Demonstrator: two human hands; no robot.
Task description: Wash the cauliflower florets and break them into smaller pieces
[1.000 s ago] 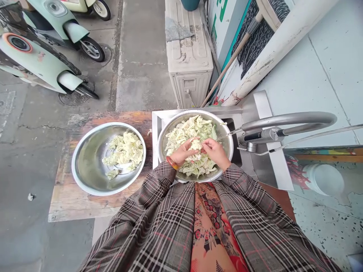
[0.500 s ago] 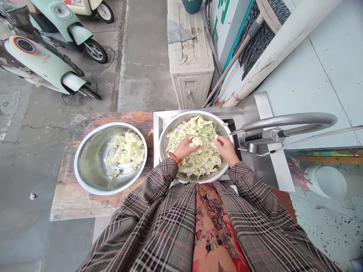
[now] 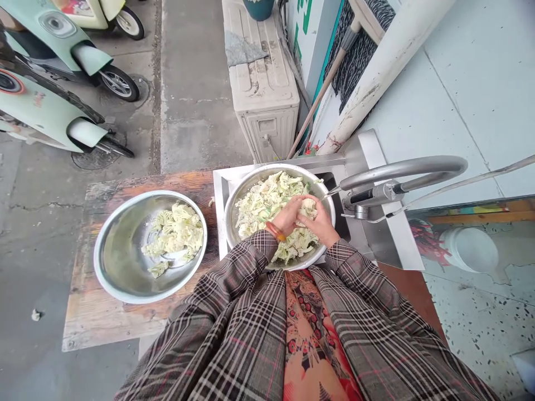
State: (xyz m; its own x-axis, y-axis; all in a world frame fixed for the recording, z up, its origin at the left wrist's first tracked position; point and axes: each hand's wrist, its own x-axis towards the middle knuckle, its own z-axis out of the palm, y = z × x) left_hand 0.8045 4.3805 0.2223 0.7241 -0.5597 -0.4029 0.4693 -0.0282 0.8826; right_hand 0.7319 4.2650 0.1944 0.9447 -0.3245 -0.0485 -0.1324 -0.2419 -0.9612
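A piece of cauliflower is held between my two hands over a metal basin. My left hand grips it from the left, with an orange-brown bangle at the wrist. Closed around its right side is my right hand, and the fingertips of both hands meet on it. The basin beneath is full of cut cauliflower florets. Left of it, a second steel basin holds a smaller heap of cauliflower on its right side.
The full basin sits over a steel sink with a curved faucet on the right. A worn wooden board carries the other basin. Ahead stand an air-conditioner unit and a mop. Parked scooters are at upper left.
My hands have come together; the right hand moved in to the cauliflower piece held by the left. The view has shifted, so the surroundings sit further left.
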